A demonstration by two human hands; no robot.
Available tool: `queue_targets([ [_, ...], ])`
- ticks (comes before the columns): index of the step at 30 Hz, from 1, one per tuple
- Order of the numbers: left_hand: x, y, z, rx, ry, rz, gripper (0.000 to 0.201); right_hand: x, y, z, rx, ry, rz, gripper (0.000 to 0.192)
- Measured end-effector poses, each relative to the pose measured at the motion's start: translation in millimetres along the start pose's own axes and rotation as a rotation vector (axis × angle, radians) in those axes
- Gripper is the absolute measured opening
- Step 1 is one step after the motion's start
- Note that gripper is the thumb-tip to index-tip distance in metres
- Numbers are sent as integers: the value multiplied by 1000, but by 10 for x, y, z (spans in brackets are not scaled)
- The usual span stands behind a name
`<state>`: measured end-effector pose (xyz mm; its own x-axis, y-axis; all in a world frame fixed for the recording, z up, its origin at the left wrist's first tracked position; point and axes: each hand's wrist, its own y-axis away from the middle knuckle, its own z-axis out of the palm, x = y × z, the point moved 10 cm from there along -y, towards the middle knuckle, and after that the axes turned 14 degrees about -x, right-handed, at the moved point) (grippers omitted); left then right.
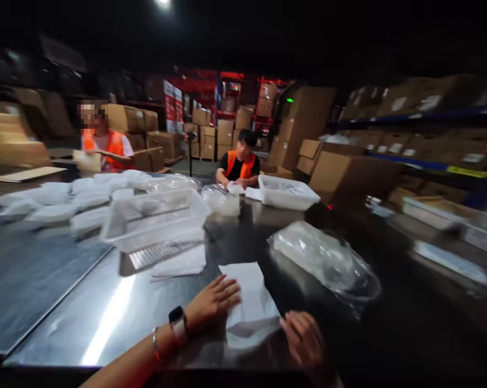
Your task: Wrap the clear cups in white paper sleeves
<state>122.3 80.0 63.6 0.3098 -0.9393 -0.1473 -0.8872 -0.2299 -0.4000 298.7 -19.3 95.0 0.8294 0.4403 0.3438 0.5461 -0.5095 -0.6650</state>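
Steel table (106,318): blurred, perhaps bagged, sheet (249,302)

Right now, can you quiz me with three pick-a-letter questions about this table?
1. Where is the left hand?
A) on the white packet
B) in the basket
C) on a box

2. What colour are the co-workers' vests?
A) blue
B) orange
C) green

3. How is the near white basket standing?
A) flipped over
B) upright and tilted
C) stacked on boxes

Answers: 1 A, its fingers lie flat on the packet's left edge. 2 B, both vests are orange. 3 B, its open top faces up, with one side raised.
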Motion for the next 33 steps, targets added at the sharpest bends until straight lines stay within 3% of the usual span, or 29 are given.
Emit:
queue_targets([
  [3,117,72,-103,-99,93,47,41,331,-33,186,-193,46,-44,38],
  [6,258,98,-148,-126,140,91,43,444,-94,488,-324,-27,-206,34],
  [11,344,66,-136,-153,184,103,42,150,-196,640,-213,-172,-497,27],
  [14,335,128,-182,-140,283,74,40,27,-234,598,-196,-317,-496,23],
  [17,161,263,-213,-62,484,-184,35,73,-249,562,-231,-634,-263,29],
  [19,-6,404,-156,17,685,-461,34,157,-197,638,-280,-867,22,36],
  [22,-99,574,6,134,960,-808,52,231,5,812,-322,-1104,528,51],
  [25,-110,668,37,263,976,-1042,67,216,172,853,-206,-1202,921,65],
  [28,-114,697,14,326,897,-1137,71,174,214,788,-78,-1114,1106,69],
  [33,-146,727,10,339,787,-1151,60,141,216,628,-67,-799,1171,72],
])
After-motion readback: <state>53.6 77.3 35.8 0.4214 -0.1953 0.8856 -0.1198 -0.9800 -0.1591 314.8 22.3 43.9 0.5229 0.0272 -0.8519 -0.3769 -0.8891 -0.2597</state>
